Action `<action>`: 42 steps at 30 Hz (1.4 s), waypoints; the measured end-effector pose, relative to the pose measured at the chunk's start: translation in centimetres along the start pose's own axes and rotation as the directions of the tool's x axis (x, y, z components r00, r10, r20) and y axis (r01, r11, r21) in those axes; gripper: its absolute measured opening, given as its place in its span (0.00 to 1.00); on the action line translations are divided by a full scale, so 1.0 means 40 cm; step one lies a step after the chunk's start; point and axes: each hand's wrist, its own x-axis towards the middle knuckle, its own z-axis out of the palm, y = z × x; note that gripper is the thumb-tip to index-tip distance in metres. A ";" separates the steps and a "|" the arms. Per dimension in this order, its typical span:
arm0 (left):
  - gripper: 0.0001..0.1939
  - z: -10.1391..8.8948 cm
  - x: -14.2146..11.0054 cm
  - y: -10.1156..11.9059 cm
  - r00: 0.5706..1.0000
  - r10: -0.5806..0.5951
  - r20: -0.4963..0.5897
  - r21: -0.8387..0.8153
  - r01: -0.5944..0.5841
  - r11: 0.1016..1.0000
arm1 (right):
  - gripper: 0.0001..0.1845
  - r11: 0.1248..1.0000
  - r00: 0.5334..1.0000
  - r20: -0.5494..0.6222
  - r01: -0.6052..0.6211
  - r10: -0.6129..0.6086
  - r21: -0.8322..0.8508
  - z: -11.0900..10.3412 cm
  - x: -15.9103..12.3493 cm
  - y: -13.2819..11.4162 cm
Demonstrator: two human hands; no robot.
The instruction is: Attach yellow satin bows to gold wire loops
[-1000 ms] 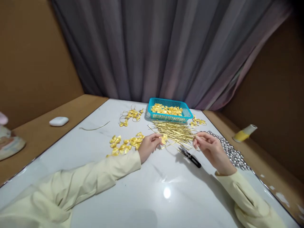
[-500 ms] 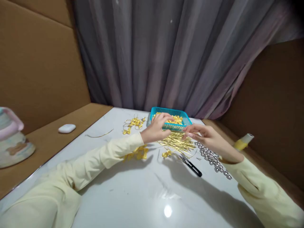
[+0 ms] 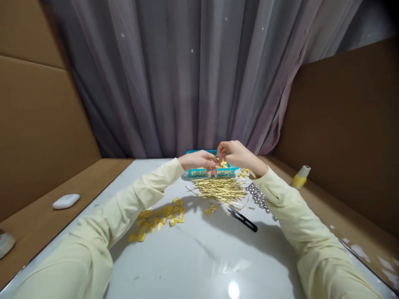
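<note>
My left hand [image 3: 199, 160] and my right hand [image 3: 239, 156] meet above the teal basket [image 3: 195, 172], which holds small yellow pieces. Fingers of both hands are bent and pinched close together, with a bit of yellow near their tips. What they hold is too small and blurred to make out. Just in front of the basket lies a pile of thin gold wire strips [image 3: 220, 190]. Black thread snips [image 3: 245, 220] rest nearer to me, beside one yellow bow-like piece [image 3: 210, 209].
Loose yellow pieces [image 3: 165, 214] are spread beside my left sleeve. Silver beads [image 3: 258, 196] lie partly behind my right forearm. A white rounded case [image 3: 66, 201] sits on the left cardboard ledge, a yellow-and-white tube [image 3: 301, 177] on the right. A grey curtain [image 3: 183, 83] hangs behind.
My hands have come together over the basket; the right hand moved left and away from above the gold strips. The view has shifted, and more loose yellow pieces show by my left sleeve.
</note>
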 end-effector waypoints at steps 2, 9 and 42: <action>0.09 0.022 -0.014 -0.039 0.999 -0.038 0.004 0.003 0.038 0.999 | 0.13 1.000 0.997 0.077 -0.017 0.019 -0.020 0.010 -0.018 0.013; 0.15 0.071 -0.094 -0.093 0.996 -0.045 -0.080 -0.051 0.041 0.998 | 0.26 0.989 0.937 0.348 -0.080 0.032 0.125 0.014 -0.112 0.025; 0.08 0.311 -0.165 -0.182 0.980 -0.198 0.006 -0.961 0.060 0.270 | 0.29 0.898 0.904 -0.027 0.421 -0.428 -0.131 0.203 -0.349 0.052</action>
